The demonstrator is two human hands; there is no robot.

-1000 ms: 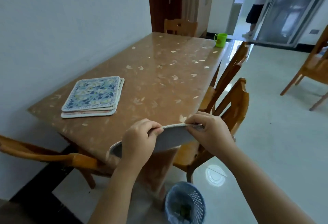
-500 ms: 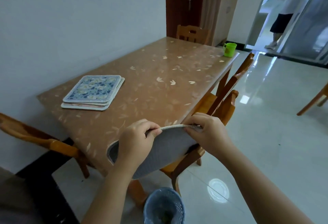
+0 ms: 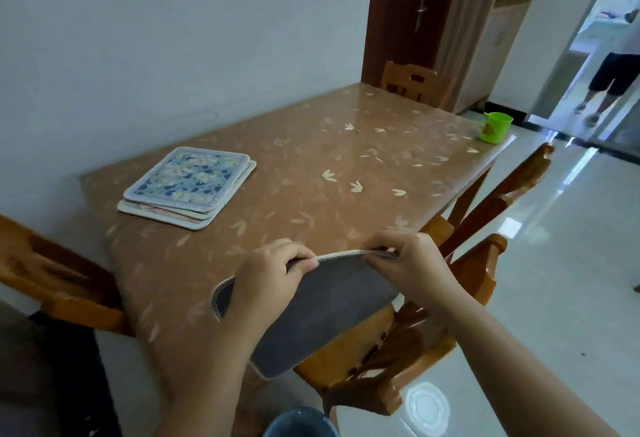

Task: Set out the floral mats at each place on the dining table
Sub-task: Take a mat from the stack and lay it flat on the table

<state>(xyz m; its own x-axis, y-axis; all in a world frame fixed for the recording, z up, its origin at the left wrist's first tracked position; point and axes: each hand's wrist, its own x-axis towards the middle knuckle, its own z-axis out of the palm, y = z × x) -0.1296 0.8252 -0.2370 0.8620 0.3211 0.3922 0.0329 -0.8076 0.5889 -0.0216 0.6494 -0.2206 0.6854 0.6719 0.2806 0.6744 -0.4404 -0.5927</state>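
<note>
I hold one mat (image 3: 322, 312) by its upper edge over the near right corner of the brown dining table (image 3: 311, 166). Its grey underside faces me and it hangs tilted, its floral face hidden. My left hand (image 3: 273, 273) pinches the left part of that edge. My right hand (image 3: 405, 263) pinches the right part. A stack of floral mats (image 3: 188, 187) with a blue and white pattern on top lies at the table's left side, near the wall.
A green cup (image 3: 493, 126) stands at the far right corner. Wooden chairs sit along the right side (image 3: 485, 263), at the far end (image 3: 412, 83) and at the left (image 3: 41, 280). A blue waste basket (image 3: 298, 422) is below. A person (image 3: 613, 69) stands in the doorway.
The mat has tilted further, showing more of its grey underside, and both hands have risen slightly over the table corner. My view has shifted left and closer to the table.
</note>
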